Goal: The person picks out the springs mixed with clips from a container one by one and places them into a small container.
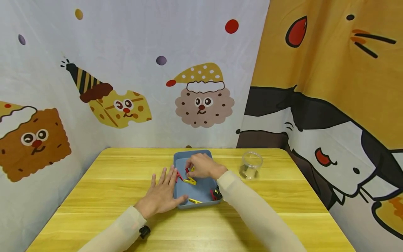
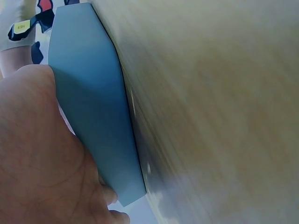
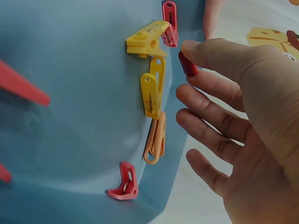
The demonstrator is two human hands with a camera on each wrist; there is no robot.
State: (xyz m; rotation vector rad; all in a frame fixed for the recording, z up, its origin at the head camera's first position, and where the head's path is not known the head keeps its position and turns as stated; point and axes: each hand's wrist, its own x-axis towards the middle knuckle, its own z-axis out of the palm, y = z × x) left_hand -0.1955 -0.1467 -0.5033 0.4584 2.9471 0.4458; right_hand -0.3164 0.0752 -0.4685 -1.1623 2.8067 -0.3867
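Note:
My right hand (image 1: 203,165) is over the blue tray (image 1: 199,190), pinching a small red ribbed piece (image 3: 188,64) between thumb and index finger; I cannot tell what the piece belongs to. In the right wrist view, yellow clothespins (image 3: 150,95) lie along the tray's wall, beside an orange clothespin (image 3: 159,137) and a red clothespin (image 3: 127,179). My left hand (image 1: 160,192) lies with straight, spread fingers at the tray's left side. Its palm overlaps the tray's outer wall (image 2: 91,84) in the left wrist view.
A clear round jar (image 1: 251,164) stands to the right of the tray on the wooden table (image 1: 126,175). Dark and red pieces (image 1: 216,193) lie in the tray's near right corner. A printed curtain (image 1: 132,42) hangs behind the table.

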